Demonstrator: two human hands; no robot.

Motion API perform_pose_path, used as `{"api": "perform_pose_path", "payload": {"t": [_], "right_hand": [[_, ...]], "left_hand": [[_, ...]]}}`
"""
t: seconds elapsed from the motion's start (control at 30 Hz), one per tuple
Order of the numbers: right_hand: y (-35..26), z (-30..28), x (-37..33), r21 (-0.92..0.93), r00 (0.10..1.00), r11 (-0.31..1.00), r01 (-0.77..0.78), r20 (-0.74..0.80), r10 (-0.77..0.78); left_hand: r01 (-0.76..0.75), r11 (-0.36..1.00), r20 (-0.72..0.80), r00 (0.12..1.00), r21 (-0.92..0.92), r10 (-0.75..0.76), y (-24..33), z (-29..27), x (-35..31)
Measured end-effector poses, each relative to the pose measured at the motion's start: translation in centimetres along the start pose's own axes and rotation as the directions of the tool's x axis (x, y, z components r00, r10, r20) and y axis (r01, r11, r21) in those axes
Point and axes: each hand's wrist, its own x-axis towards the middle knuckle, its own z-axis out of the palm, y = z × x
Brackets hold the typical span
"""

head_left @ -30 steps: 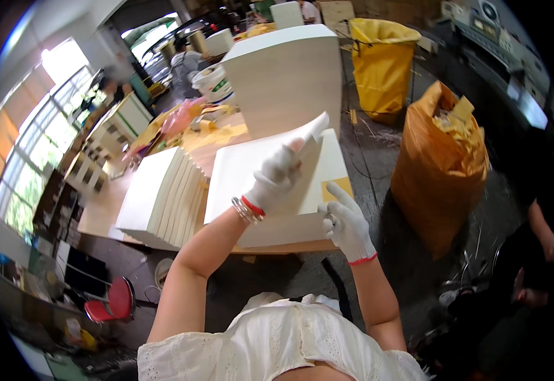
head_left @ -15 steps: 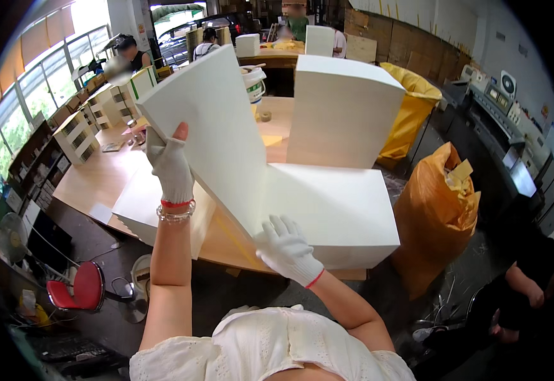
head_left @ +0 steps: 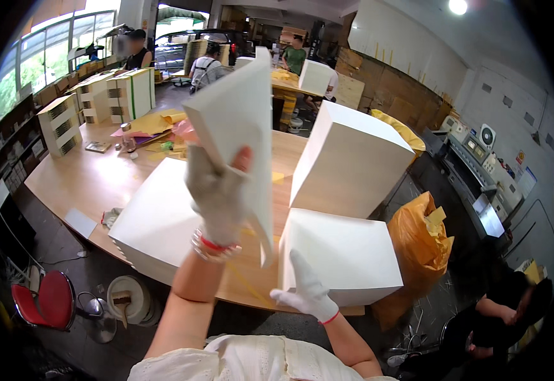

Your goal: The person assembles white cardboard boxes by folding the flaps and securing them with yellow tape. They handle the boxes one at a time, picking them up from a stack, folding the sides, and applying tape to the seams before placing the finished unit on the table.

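Note:
My left hand (head_left: 216, 190), in a white knit glove, grips a thick sheaf of white paper (head_left: 242, 105) raised on edge above the table. Its lower end curves slightly. Spread fingers of my right hand (head_left: 309, 289), also gloved, rest against the near left corner of a low stack of white paper (head_left: 347, 244) at the table's front right. Behind that stands a taller white paper stack (head_left: 350, 162). To the left of the raised sheaf lies another wide white stack (head_left: 153, 216), partly covered by my left arm.
The wooden table (head_left: 58, 181) carries bundled stacks (head_left: 131, 95) and coloured scraps (head_left: 162, 120) at the far left. An orange sack (head_left: 417, 247) stands at the right, near a seated person (head_left: 506, 311). A red chair (head_left: 51, 298) and a bucket with a brush (head_left: 131, 298) are at lower left.
The raised sheaf has come away from the low stack, turned more edge-on and moved right with my left hand. My right hand has shifted slightly right and lower. The view has shifted too.

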Motion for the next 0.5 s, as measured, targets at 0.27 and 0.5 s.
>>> {"api": "perform_pose_path", "payload": {"t": [0.27,0.5], "right_hand": [[-3.5,9.1,8.0,0.658,0.867,0.648,0.383,-0.498,-0.007],[-1.4,17.1,9.7,0.969,0.957,0.029,0.246,-0.247,0.15]], "left_hand": [[-0.545,0.832,0.09,0.838,0.107,0.537,4.4,2.1,-3.1],[-0.589,0.683,0.181,0.798,0.432,0.575,1.4,3.0,-0.2]]}}
